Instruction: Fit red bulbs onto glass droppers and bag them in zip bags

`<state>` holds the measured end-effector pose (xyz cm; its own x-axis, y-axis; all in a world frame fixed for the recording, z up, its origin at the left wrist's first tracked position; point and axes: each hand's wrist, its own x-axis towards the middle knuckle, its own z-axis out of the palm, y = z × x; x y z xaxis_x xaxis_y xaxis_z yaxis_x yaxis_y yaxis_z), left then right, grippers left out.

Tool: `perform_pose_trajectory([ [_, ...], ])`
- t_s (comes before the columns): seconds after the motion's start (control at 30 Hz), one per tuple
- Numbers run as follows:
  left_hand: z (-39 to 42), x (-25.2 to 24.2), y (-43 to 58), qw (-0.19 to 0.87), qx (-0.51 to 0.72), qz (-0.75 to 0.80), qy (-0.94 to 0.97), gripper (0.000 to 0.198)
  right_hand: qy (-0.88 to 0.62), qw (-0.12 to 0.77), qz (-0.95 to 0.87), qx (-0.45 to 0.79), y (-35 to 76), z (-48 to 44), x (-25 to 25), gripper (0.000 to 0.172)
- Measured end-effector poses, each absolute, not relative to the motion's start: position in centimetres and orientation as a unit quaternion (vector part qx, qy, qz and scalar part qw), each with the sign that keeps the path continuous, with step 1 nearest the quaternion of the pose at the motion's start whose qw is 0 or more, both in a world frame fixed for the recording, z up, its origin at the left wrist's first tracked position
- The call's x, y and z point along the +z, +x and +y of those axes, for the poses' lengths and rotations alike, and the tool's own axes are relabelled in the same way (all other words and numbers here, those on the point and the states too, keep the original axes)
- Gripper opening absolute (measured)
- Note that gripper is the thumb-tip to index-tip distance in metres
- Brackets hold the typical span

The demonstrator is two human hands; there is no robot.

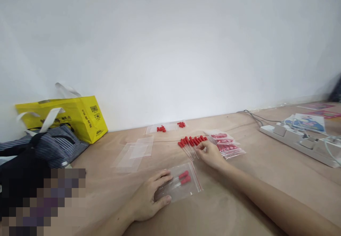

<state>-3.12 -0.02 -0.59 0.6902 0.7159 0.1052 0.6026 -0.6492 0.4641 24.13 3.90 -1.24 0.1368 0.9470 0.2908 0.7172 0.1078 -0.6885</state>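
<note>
My left hand [151, 195] rests with fingers spread on the near-left end of a clear zip bag [193, 189]. Inside that bag lie two droppers [185, 181] with red rubber bulbs, their clear stems pointing left. My right hand [210, 153] reaches over the right end of a row of loose red-bulbed droppers [189, 141], its thumb and fingertips pinched together on one of their stems, which the fingers partly hide. Filled zip bags of red-bulbed droppers [229, 149] lie overlapped just beyond my right hand.
Flat clear bags [138, 149] lie left of the loose droppers. Small heaps of red bulbs [161, 129] sit near the wall. A yellow shopping bag [90, 118] and striped cloth bag [66, 145] stand left; a power strip [298, 143] with plugs and cables lies right.
</note>
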Motion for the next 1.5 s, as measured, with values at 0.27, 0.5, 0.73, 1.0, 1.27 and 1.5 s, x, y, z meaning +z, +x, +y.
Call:
perform_pose_trajectory([
  [0.27, 0.1, -0.9, -3.3, 0.201, 0.134, 0.367, 0.898, 0.048, -0.700, 0.336, -0.624, 0.080, 24.2, 11.0, 0.1, 0.024],
  [0.5, -0.1, -0.4, -3.2, 0.208, 0.127, 0.373, 0.895, 0.049, -0.685, 0.364, -0.619, 0.123, 24.2, 12.7, -0.2, 0.011],
  [0.73, -0.1, -0.5, -3.1, 0.195, 0.120, 0.376, 0.898, 0.049, -0.619, 0.492, -0.566, 0.236, 27.5, 9.4, 1.8, 0.018],
  [1.0, 0.0, -0.2, -2.9, 0.183, 0.107, 0.368, 0.905, 0.040, -0.532, 0.612, -0.463, 0.358, 27.3, 2.4, -0.9, 0.036],
  [1.27, -0.2, 0.1, -2.5, 0.171, 0.088, 0.377, 0.906, 0.047, -0.429, 0.605, -0.375, 0.556, 25.3, 0.6, -2.4, 0.037],
  [1.5, -0.2, 0.1, -2.4, 0.168, 0.081, 0.381, 0.906, 0.045, -0.427, 0.460, -0.573, 0.528, 25.1, -0.2, -2.2, 0.028],
])
